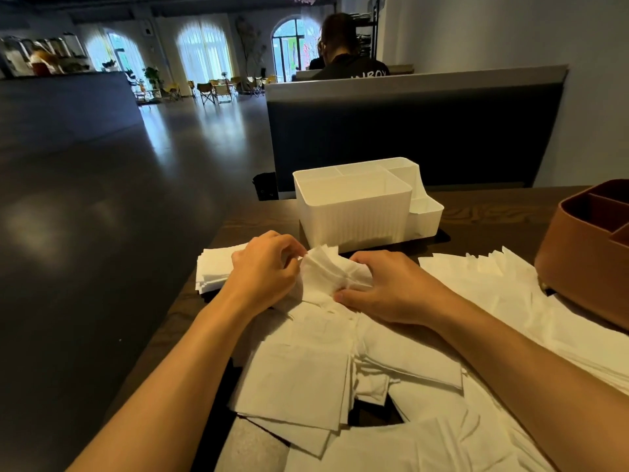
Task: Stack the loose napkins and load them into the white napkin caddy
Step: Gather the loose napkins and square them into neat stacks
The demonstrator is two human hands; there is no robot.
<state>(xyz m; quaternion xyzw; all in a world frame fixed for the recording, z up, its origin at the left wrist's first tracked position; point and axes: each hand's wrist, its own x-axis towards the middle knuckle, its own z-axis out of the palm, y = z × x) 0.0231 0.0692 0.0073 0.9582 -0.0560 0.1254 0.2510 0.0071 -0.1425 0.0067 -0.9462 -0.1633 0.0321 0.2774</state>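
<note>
While nothing has yet gone into the white napkin caddy (354, 212), it serves as the fixed mark for everything else on the dark wooden table (483, 212), standing toward the far side with its big front compartment open and bare, seemingly set there so a finished stack can go straight in. Spread across the table on the near side of the caddy, and reaching out to its right, lies the largest mass of loose napkins (340, 376), overlapping at every angle and clearly unsorted. To the right of the caddy, at the table's edge of view, sits a brown leather organizer (578, 267) with some napkin corners running up against its base. Near the caddy's front left corner, a little nearer to the person, rests a squared stack of napkins (212, 270), its edges roughly aligned; I judge it to be the pile already tidied and parked within easy reach of the caddy.

Just in front of the caddy, the left hand (263, 269) and right hand (391, 287) meet over a small bundle of napkins (332, 272). Left fingers curl in and pinch the bundle's left edge; right fingers press and grasp its right side, thumb low on the paper. Both hands seem to be squeezing the sheets from opposite sides to square them before adding them to the stack, so the loading step is still ahead.
</note>
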